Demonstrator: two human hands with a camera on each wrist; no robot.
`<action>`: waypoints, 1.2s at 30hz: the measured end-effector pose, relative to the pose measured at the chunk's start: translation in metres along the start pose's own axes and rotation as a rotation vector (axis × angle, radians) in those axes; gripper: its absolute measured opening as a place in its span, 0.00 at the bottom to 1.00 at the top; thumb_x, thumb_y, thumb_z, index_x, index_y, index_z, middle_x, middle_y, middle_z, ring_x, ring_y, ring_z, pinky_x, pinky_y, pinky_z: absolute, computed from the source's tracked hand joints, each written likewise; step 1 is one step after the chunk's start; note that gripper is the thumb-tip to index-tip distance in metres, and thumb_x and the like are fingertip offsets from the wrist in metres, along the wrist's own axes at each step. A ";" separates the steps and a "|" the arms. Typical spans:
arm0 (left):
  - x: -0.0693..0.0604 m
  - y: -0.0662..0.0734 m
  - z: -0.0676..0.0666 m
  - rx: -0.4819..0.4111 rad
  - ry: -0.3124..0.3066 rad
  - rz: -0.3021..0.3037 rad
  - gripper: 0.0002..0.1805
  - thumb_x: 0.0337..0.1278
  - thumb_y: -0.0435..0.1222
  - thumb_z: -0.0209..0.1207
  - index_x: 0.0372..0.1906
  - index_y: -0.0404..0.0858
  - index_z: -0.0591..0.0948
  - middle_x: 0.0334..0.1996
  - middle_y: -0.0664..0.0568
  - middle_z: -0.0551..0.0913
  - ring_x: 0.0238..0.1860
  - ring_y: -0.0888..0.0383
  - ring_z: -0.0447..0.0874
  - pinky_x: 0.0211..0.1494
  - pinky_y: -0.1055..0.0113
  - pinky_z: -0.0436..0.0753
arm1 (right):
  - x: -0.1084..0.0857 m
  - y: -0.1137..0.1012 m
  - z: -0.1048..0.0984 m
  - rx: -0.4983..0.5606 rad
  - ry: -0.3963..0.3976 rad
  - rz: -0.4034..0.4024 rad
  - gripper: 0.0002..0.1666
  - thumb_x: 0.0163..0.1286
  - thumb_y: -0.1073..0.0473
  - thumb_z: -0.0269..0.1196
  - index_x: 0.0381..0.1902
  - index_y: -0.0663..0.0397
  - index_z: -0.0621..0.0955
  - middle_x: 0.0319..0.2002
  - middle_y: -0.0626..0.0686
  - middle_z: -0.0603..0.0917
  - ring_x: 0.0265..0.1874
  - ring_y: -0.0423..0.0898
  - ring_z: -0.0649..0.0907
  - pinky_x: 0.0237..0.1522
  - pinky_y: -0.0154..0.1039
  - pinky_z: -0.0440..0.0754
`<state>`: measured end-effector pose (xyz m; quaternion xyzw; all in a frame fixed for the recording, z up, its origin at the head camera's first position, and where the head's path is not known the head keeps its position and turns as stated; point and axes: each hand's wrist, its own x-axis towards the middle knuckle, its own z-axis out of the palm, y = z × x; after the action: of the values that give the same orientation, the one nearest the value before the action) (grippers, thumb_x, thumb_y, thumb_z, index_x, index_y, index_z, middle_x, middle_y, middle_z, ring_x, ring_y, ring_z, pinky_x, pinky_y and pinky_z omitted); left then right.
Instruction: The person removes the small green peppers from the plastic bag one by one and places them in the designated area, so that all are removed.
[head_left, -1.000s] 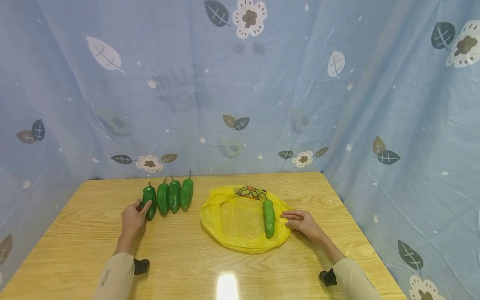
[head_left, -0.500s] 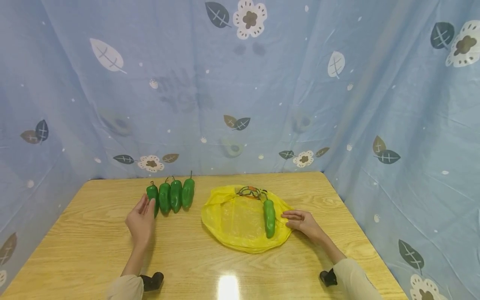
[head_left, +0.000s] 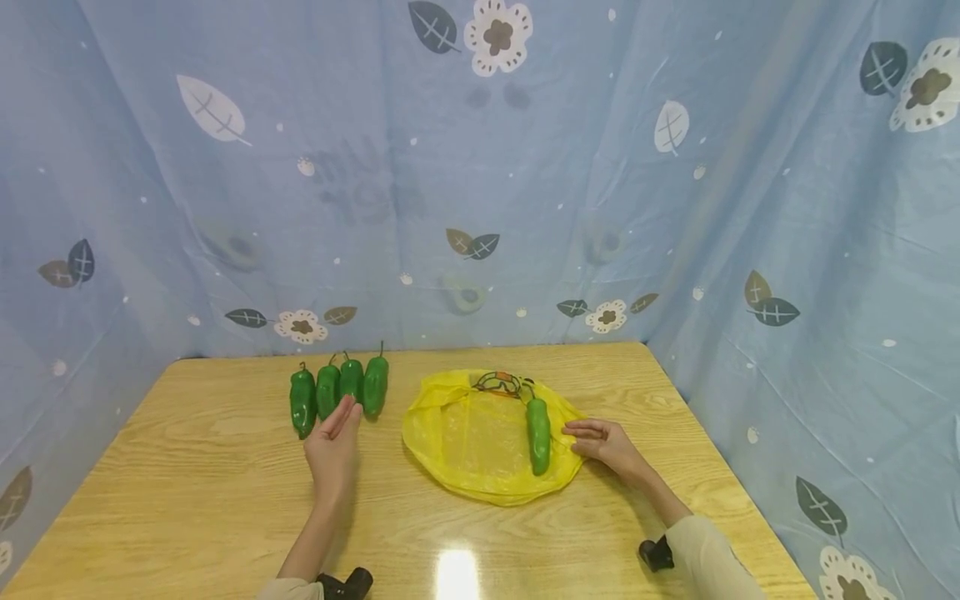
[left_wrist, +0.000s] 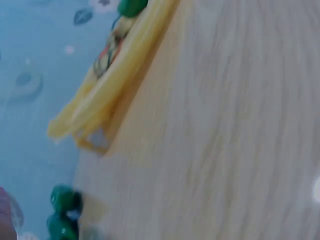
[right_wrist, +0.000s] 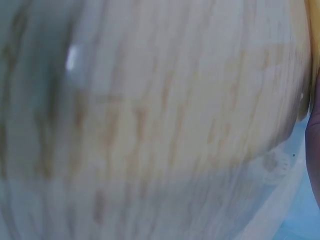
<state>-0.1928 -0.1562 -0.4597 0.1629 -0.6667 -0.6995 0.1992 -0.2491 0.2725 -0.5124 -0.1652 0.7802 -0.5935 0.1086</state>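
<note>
Side by side at the back left lie several green peppers, among them the leftmost pepper and the rightmost pepper. My left hand is in front of the middle ones, fingers extended, partly covering them; no object shows in it. In the left wrist view, two green peppers appear at lower left. A yellow plastic bag sits spread wide with its mouth upward, and one green pepper lies at its right side. My right hand holds the bag's right rim between fingers and thumb.
Everything rests on a wooden table. A blue patterned curtain hangs behind it and along both sides. Black wrist cameras are strapped at both sleeves. Bare table lies between the pepper row and the bag.
My left hand has let go of the leftmost pepper and moved right, in front of the middle peppers. That pepper shifted slightly. My right hand and the bag stay put.
</note>
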 end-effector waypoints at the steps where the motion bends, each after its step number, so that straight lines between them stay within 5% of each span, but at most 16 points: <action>1: -0.003 -0.001 0.004 -0.012 -0.009 -0.010 0.26 0.64 0.45 0.59 0.63 0.36 0.75 0.60 0.48 0.77 0.60 0.57 0.75 0.51 0.85 0.75 | 0.000 0.000 0.000 -0.004 0.000 -0.001 0.26 0.68 0.65 0.61 0.60 0.75 0.71 0.57 0.70 0.76 0.55 0.48 0.80 0.49 0.30 0.82; 8: -0.019 -0.007 0.028 -0.060 -0.078 -0.058 0.28 0.63 0.46 0.60 0.63 0.36 0.74 0.61 0.48 0.76 0.63 0.55 0.72 0.56 0.81 0.74 | 0.002 0.000 0.000 -0.004 0.012 0.026 0.27 0.67 0.65 0.63 0.60 0.73 0.72 0.57 0.68 0.77 0.53 0.44 0.81 0.50 0.28 0.81; 19: -0.047 -0.020 0.073 -0.162 -0.126 -0.039 0.23 0.63 0.40 0.61 0.60 0.34 0.76 0.60 0.48 0.77 0.62 0.54 0.74 0.56 0.77 0.76 | 0.000 -0.005 0.001 -0.013 -0.009 0.027 0.26 0.68 0.65 0.61 0.60 0.74 0.71 0.58 0.70 0.75 0.56 0.54 0.78 0.49 0.30 0.81; 28: -0.088 -0.034 0.130 -0.282 -0.167 -0.100 0.22 0.65 0.35 0.59 0.61 0.30 0.74 0.60 0.43 0.76 0.62 0.49 0.73 0.60 0.71 0.75 | -0.002 -0.003 -0.001 -0.002 0.010 0.034 0.27 0.67 0.65 0.62 0.60 0.74 0.71 0.57 0.68 0.76 0.52 0.41 0.81 0.48 0.30 0.82; 36: -0.110 -0.042 0.170 -0.314 -0.188 -0.055 0.21 0.68 0.33 0.55 0.60 0.24 0.73 0.59 0.36 0.76 0.62 0.43 0.73 0.61 0.64 0.75 | 0.000 -0.001 0.000 0.003 -0.012 0.040 0.27 0.68 0.64 0.61 0.61 0.74 0.71 0.58 0.68 0.76 0.56 0.48 0.79 0.50 0.29 0.81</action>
<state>-0.1838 0.0466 -0.4963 0.0819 -0.5601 -0.8124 0.1400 -0.2490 0.2717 -0.5112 -0.1528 0.7816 -0.5916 0.1252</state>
